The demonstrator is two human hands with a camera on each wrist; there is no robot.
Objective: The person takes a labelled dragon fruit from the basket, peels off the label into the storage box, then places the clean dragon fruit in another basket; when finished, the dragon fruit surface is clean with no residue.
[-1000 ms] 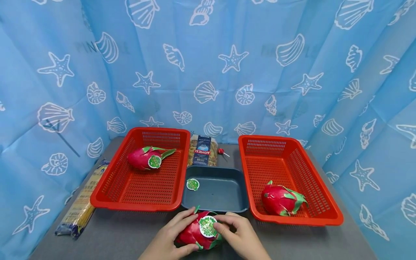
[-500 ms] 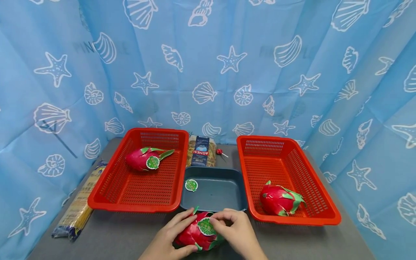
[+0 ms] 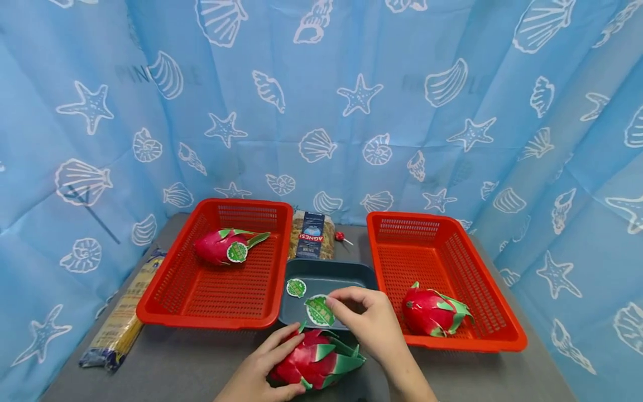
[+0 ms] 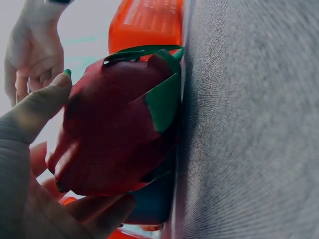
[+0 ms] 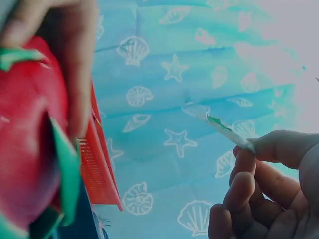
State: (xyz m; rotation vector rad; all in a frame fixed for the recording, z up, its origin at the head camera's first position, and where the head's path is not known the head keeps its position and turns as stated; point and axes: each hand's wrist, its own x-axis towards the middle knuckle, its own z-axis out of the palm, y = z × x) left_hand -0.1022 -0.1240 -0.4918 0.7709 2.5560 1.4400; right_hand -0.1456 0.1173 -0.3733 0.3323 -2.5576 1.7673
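Note:
My left hand (image 3: 263, 365) grips a red dragon fruit (image 3: 306, 360) with green scales, which lies on the table in front of the dark blue tray (image 3: 346, 268). In the left wrist view the thumb and fingers wrap round the dragon fruit (image 4: 114, 124). Between thumb and forefinger, my right hand (image 3: 369, 321) pinches a round green and white sticker (image 3: 319, 310), held up over the tray's front part. The right wrist view shows this sticker (image 5: 229, 132) almost edge-on, apart from the fruit. A second green sticker (image 3: 296, 287) is at the tray's left side.
Left of the tray, a red basket (image 3: 211, 321) holds a dragon fruit (image 3: 218, 247) bearing a sticker. The right red basket (image 3: 477, 343) holds another dragon fruit (image 3: 433, 310). Behind the tray are a pasta bag (image 3: 311, 234) and a lollipop (image 3: 340, 237); a spaghetti pack (image 3: 123, 312) lies far left.
My right hand has peeled the sticker off the dragon fruit and lifted it forward over the tray. The left hand keeps its hold on the fruit in the same place.

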